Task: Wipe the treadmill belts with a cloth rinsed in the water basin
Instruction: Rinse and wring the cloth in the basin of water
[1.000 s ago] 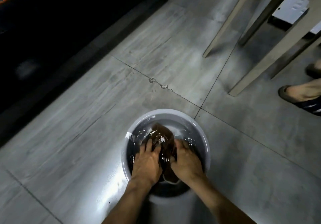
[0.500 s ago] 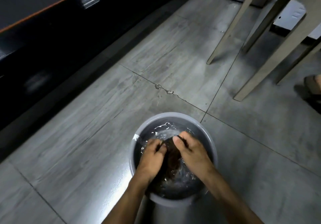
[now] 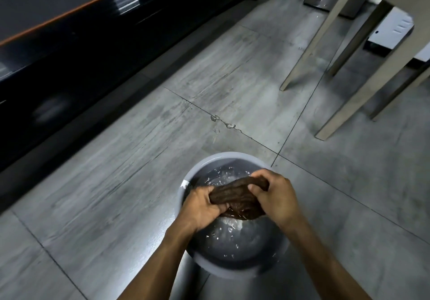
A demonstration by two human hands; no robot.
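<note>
A round grey water basin (image 3: 229,156) stands on the tiled floor in front of me, with rippling water inside. Above the water I hold a wet dark brown cloth (image 3: 235,195), bunched into a thick roll. My left hand (image 3: 201,205) grips its left end, fingers curled round it. My right hand (image 3: 275,196) grips the right end, thumb and fingers wrapped over the top. Drops fall from the cloth into the basin. The black treadmill (image 3: 69,43), with an orange stripe along its edge, runs along the upper left.
Beige chair or table legs (image 3: 342,104) stand on the floor at the upper right, with a white box (image 3: 391,28) behind them. A small puddle (image 3: 223,122) lies on the tile joint just beyond the basin. Grey tiled floor lies between treadmill and basin.
The cloth was under water being rubbed between both hands; now it is lifted above the water as a roll with a hand gripping each end. The camera tilted up a little.
</note>
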